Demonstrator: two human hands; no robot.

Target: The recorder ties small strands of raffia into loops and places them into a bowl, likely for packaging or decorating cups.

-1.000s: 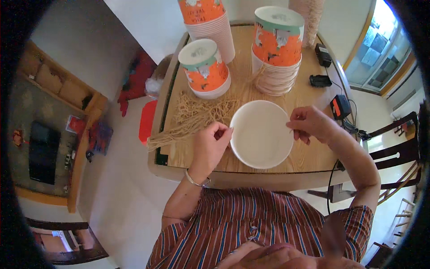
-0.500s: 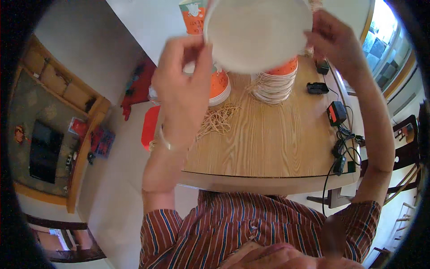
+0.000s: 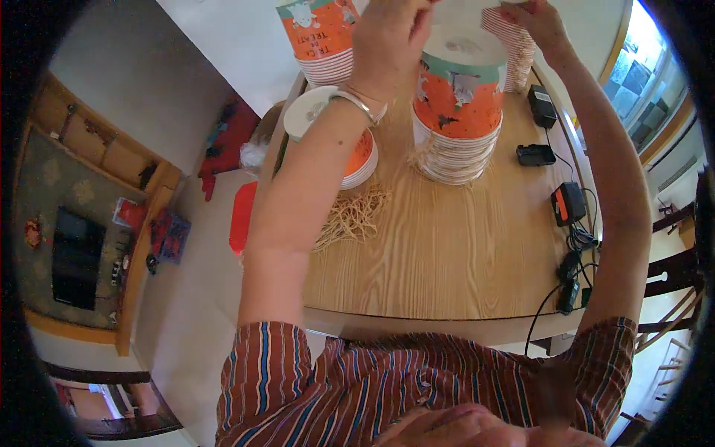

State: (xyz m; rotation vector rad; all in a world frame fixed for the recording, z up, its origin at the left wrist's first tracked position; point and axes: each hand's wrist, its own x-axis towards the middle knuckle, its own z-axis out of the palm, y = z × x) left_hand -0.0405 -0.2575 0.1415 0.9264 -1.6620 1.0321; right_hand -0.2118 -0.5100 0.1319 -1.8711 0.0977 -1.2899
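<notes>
Both of my hands are raised at the far side of the wooden table [image 3: 417,261]. Between them is a white round paper bucket [image 3: 471,9], mostly cut off by the upper picture edge. My left hand [image 3: 389,48] is closed at its left side, and my right hand [image 3: 538,30] pinches its right side. Just below stands a stack of orange and green paper buckets [image 3: 458,104], upside down, their white rims layered at the bottom. Left of it, partly behind my left forearm, is a shorter bucket stack [image 3: 359,165]. Tan cords [image 3: 357,218] lie heaped in front of that one.
Another orange bucket stack [image 3: 319,41] stands at the far left, and a tall column of nested white rims [image 3: 514,48] at the far right. Along the right edge lie a black adapter [image 3: 569,204], a charger cradle [image 3: 536,155] and tangled cables. A red stool [image 3: 242,216] is left of the table.
My hands have carried the white bucket farther away, almost out of the picture. The middle stack, covered by it before, now shows. My left forearm has swung to the right.
</notes>
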